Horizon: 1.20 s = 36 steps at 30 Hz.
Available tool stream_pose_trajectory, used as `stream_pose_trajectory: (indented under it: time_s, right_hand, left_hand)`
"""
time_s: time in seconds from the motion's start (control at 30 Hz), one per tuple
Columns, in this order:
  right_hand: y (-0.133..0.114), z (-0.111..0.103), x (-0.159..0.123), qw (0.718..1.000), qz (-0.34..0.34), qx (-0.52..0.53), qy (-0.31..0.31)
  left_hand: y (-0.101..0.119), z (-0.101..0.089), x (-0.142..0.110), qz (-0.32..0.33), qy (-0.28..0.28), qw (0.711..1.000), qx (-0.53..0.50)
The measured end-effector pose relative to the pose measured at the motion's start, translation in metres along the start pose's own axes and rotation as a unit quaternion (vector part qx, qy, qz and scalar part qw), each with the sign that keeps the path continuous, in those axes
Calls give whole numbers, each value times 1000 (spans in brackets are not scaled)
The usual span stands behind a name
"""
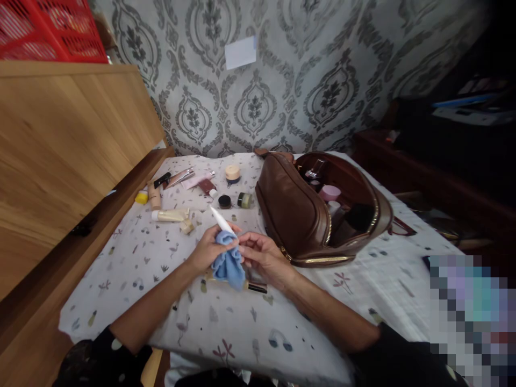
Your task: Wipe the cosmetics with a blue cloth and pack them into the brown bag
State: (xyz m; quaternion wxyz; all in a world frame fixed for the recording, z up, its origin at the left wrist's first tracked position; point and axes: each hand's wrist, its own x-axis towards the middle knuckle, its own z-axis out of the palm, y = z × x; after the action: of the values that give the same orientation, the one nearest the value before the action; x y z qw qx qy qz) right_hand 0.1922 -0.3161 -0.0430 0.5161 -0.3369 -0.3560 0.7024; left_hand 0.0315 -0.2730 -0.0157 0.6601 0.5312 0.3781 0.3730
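Observation:
My left hand (pixel 207 250) is closed around a slim white tube (pixel 221 219) whose tapered end points up and away. A blue cloth (pixel 229 266) is bunched against the tube's lower part and hangs below my fingers. From the other side my right hand (pixel 266 253) pinches the cloth at the tube. Under the hanging cloth lies an item with a black end (pixel 257 288), partly hidden. Just beyond my hands are a small dark-lidded pot (pixel 224 201) and a green-tinted jar (pixel 244 200).
An unzipped brown bag (pixel 294 207) with cosmetics inside stands on the right of the patterned cloth-covered table (pixel 161 301). At the left lie a cream tube (pixel 172 215), a beige bottle (pixel 153 195) and several more cosmetics. A wooden cabinet (pixel 76 140) borders the left side; a patterned wall rises behind.

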Motion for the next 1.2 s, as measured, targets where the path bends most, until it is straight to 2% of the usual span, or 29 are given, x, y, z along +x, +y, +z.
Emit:
stream_pose_trajectory:
  time_s: [0.07,0.23,0.43,0.53,0.73,0.83,1.0,1.1,1.13,1.2]
  right_hand:
    - [1,-1,1,997,-42,-52,28]
    - [2,1,-1,962,-138,-215,100]
    - [-1,4,-7,930,-176,-300,119]
    - [0,3,-7,938,-168,-283,112]
    - [-2,6,-6,978,-105,-174,42]
    - [-4,7,-5,986,-92,-139,31]
    - [-3,4,-3,984,-98,-137,51]
    - [-1,2,-6,962,-147,-216,82]
    - [-1,2,-7,943,-175,-264,102]
    - [-1,3,-11,888,-236,-369,141]
  left_hand:
    - [-3,3,0,-7,-10,1000,8]
    - [-11,5,4,24,55,998,20]
    - [-3,2,7,16,104,993,-54]
    - [4,2,7,8,115,991,-72]
    - [6,2,6,11,109,991,-76]
    - [6,1,6,10,110,991,-78]
    - [6,-1,6,12,95,992,-80]
    - [6,-1,6,15,104,992,-77]
    - [6,0,6,14,110,991,-76]
    - [7,3,5,10,123,990,-74]
